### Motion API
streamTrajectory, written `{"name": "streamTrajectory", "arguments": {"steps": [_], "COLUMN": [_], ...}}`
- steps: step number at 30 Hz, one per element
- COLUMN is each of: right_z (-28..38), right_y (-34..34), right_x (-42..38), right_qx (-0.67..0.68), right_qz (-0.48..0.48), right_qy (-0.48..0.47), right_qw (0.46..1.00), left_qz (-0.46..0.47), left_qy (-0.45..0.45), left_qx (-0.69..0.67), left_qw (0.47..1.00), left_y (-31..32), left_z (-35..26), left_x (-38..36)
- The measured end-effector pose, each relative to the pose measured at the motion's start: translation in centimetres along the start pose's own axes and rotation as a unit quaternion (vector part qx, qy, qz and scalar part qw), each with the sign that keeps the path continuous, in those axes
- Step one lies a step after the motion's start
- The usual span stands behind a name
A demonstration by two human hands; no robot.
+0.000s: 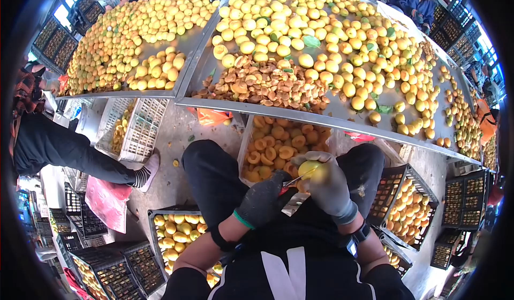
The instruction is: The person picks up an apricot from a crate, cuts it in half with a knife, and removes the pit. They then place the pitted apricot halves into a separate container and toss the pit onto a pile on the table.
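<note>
My left hand [262,199], in a dark glove with a green cuff, is closed around a small bladed cutting tool [292,181] with red showing at its handle. The blade touches a yellow apricot [309,169]. Holding that apricot is my right hand [327,188], closed, in a grey glove that is partly blurred. Both hands are above my lap, between my knees. Just beyond them, under the table edge, a crate [244,149] contains orange apricot halves [272,152].
A metal table [267,110] in front bears many whole apricots [353,59] and a heap of brown pits [267,83]. Crates of apricots stand at my left [179,235] and right [407,206]. A person's leg [80,147] extends in from the left, near a white crate [142,131].
</note>
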State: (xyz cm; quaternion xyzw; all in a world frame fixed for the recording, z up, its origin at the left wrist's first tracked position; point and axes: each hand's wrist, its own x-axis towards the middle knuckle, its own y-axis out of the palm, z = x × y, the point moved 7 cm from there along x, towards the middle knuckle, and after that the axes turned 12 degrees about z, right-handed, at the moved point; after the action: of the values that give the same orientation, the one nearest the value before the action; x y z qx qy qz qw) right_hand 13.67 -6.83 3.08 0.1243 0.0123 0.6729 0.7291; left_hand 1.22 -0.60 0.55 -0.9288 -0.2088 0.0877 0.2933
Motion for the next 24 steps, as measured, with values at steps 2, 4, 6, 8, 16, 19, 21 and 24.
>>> {"name": "streamTrajectory", "arguments": {"steps": [2,4,6,8,16,19,21,24], "right_z": [-0.8,-1.5,-1.7,-1.7,-2.8,-3.3,-3.0,-2.7], "right_y": [0.6,0.7,0.8,-0.2,0.2,-1.4,-2.2,-1.8], "right_x": [0.0,0.1,0.1,-0.2,0.0,0.7,0.4,0.4], "right_qx": [0.160,0.316,0.361,0.208,0.278,0.127,0.049,-0.037], "right_qz": [-0.038,-0.074,-0.064,-0.039,-0.103,-0.061,-0.051,-0.050], "right_qy": [0.004,0.004,0.007,0.018,0.016,0.053,0.064,0.078], "right_qw": [0.986,0.946,0.930,0.977,0.955,0.989,0.995,0.995], "left_qz": [0.005,0.007,0.011,0.066,-0.010,0.024,0.059,-0.012], "left_qy": [0.017,-0.003,-0.025,-0.071,0.000,-0.060,-0.108,-0.025], "left_qx": [-0.026,-0.022,-0.018,0.044,-0.058,-0.049,-0.021,0.033], "left_qw": [1.000,1.000,0.999,0.994,0.998,0.997,0.992,0.999], "left_y": [1.6,2.0,1.8,1.5,3.1,1.4,1.6,2.2], "left_z": [0.8,0.9,1.2,1.7,0.9,0.9,1.8,1.8], "left_x": [0.5,0.8,0.8,0.9,1.3,1.6,1.7,1.6]}}
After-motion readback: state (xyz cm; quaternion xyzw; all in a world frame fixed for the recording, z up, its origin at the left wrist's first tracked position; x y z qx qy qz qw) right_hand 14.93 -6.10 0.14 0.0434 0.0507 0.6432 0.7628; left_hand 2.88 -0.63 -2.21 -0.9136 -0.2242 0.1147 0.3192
